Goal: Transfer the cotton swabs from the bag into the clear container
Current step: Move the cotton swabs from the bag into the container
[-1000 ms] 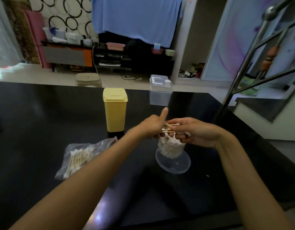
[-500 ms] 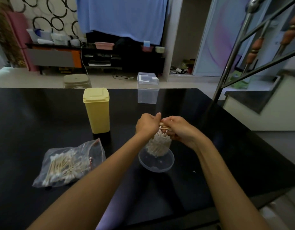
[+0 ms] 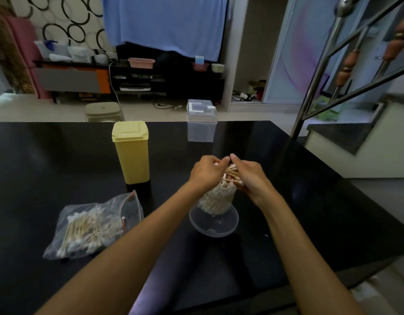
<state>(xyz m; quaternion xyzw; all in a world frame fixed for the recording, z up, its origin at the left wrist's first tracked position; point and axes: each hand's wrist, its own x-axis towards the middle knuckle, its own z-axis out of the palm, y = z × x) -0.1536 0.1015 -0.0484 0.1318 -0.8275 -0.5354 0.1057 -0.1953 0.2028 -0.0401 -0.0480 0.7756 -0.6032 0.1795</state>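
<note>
Two bare forearms rise from the bottom edge of the frame across a glossy black table (image 3: 48,169) that fills the lower two thirds of the picture. At lower left a clear zip bag (image 3: 94,226) lies flat on the table, still holding a loose heap of cotton swabs (image 3: 87,230). Just right of centre a round clear lid (image 3: 213,222) lies on the surface, touching the base of the clear container (image 3: 216,201), which is packed with white-tipped swabs. Above its mouth the left hand (image 3: 205,172) and the right hand (image 3: 249,176) meet, fingers closed together on a small bundle of swabs (image 3: 231,172) held crosswise. Left of the hands stands a tall yellow box (image 3: 131,153) with its lid shut. Farther back, near the table's far edge at upper centre, sits a clear lidded box (image 3: 202,123). Beyond the table, a pale tiled floor carries a low stool (image 3: 104,111). A dark shelf unit (image 3: 137,78) runs along the back wall, with a blue cloth (image 3: 167,23) hanging above it and circle-patterned wallpaper (image 3: 67,26) at upper left. A metal stair railing (image 3: 332,57) slants through the upper right.
</note>
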